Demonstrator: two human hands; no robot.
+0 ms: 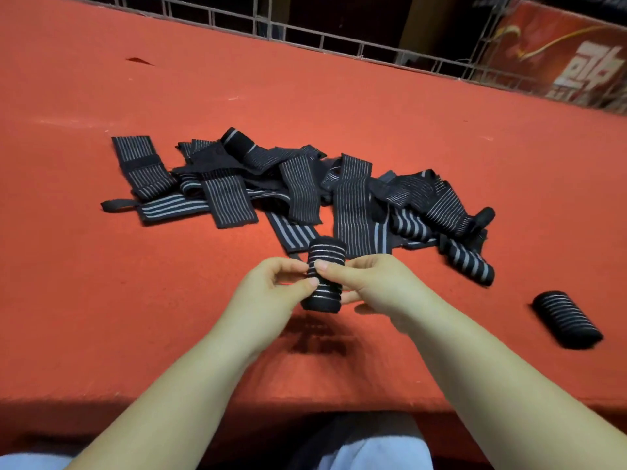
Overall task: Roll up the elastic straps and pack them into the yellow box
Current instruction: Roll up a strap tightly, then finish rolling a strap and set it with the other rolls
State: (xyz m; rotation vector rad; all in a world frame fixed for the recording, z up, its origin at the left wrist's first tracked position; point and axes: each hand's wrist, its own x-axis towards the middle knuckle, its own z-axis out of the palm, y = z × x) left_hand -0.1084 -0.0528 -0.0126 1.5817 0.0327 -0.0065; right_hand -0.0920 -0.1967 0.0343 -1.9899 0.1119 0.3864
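**poster1:** Black with thin grey stripes, that's the roll (pixel 324 274) both hands have got, held up a bit over the red tabletop (pixel 101 283), standing more or less on end and tipped slightly. Left hand (pixel 271 286) has thumb and fingers curled round its left side, right hand (pixel 369 283) pinches it from the right with the thumb across the front. So both are closed on the same roll, neither one free.

**poster2:** ok and the rest of the straps?

**poster1:** Loose pile (pixel 288 191) just behind the roll, flat and tangled over each other, same black with grey lines. One strap at the left end has a small loop tab (pixel 117 205) sticking out. A second roll (pixel 566 318) lies on its side well off to the right, apart from the pile.

**poster2:** box?

**poster1:** Can't see any yellow one from the head view. Far edge of the tabletop has a wire grid fence (pixel 305 33), and there's a red banner (pixel 559 52) with white characters at the top right. Pale trousers (pixel 373 452) at the bottom.
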